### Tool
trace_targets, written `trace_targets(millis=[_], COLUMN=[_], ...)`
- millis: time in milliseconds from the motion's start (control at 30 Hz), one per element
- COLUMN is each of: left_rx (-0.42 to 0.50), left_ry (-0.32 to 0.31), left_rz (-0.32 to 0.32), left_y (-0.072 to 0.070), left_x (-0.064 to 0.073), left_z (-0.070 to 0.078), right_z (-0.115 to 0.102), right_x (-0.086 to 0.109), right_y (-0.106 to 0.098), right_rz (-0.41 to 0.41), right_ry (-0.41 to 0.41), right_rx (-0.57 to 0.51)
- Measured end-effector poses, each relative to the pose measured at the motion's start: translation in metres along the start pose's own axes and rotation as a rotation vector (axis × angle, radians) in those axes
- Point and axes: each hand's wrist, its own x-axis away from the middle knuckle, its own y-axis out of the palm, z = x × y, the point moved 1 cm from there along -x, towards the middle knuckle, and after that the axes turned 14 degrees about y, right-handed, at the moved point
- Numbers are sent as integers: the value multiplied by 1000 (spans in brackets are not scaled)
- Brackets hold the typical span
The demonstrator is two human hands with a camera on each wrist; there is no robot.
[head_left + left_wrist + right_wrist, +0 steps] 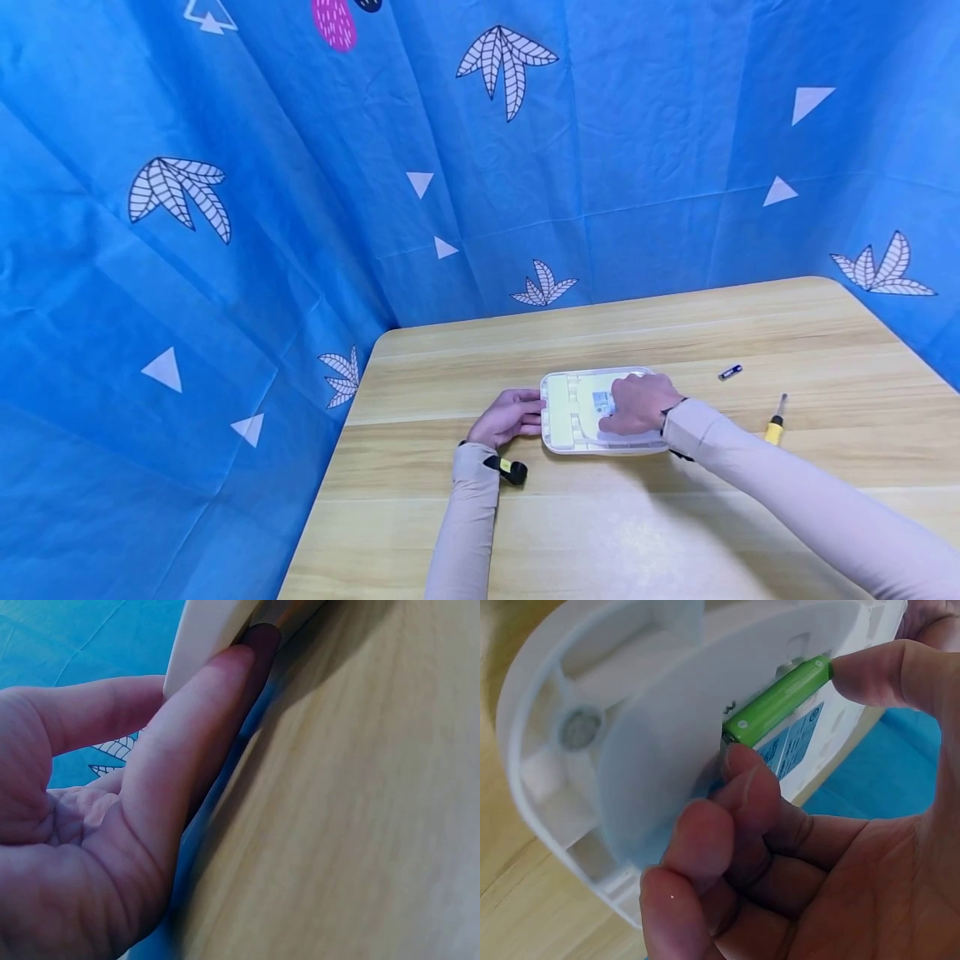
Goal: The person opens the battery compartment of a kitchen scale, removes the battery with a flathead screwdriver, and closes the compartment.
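Note:
A white plastic device (558, 410) with rounded corners lies underside up in the head view, a printed label (799, 742) on it. My left hand (510, 418) holds its left edge, with the thumb on one side and fingers underneath in the left wrist view. Over the device's right part is my right hand (641, 404). In the right wrist view, its thumb and a fingertip pinch the two ends of a green battery (780, 703) at a small compartment beside the label. How deep the battery sits there I cannot tell.
A dark battery (730, 372) lies on the wooden table (450, 358), right of the device. Closer to the right forearm is a screwdriver (775, 431) with a yellow handle. Blue patterned cloth (637, 167) hangs behind and beside the table.

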Motion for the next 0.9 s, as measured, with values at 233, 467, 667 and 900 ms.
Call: trace_targets(millis=[233, 467, 667, 900], left_rx=[-3, -5, -3, -9], left_ry=[1, 6, 7, -2], left_rz=[-6, 0, -2, -5], left_y=[-1, 0, 0, -1], left_x=[1, 0, -1, 0], left_z=[0, 1, 0, 0], right_z=[0, 5, 11, 23], right_x=[1, 1, 1, 2], right_y=[-3, -6, -9, -16], right_rz=[-16, -16, -3, 7], right_ry=[0, -12, -29, -31], right_rx=[-17, -13, 12, 14])
